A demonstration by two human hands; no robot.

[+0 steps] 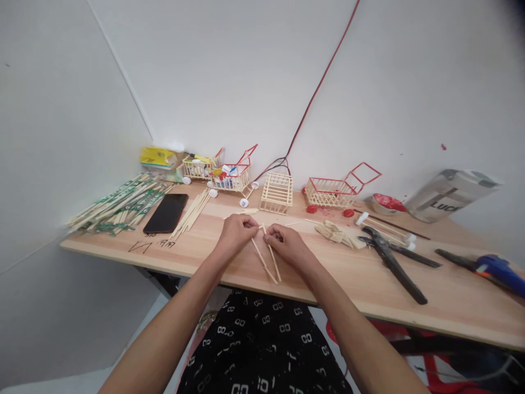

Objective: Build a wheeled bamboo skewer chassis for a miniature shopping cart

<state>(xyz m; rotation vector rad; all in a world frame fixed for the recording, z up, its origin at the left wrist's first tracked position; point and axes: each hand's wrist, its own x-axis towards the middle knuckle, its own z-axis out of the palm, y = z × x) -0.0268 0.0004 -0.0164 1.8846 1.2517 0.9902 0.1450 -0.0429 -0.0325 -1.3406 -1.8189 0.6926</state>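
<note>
The left arm [176,313] slants up from the lower left, the right arm [349,316] from the lower right; near the frame's centre the left hand [238,235] and right hand [287,243] nearly meet, both curled in a pinch.

From my end this looks like a small craft workshop, judging by the wooden bench [451,306] with stick-built carts [330,195], stick bundles [118,205], black-handled pliers [394,265] and, blurred, perhaps a glue gun [501,274].
</note>
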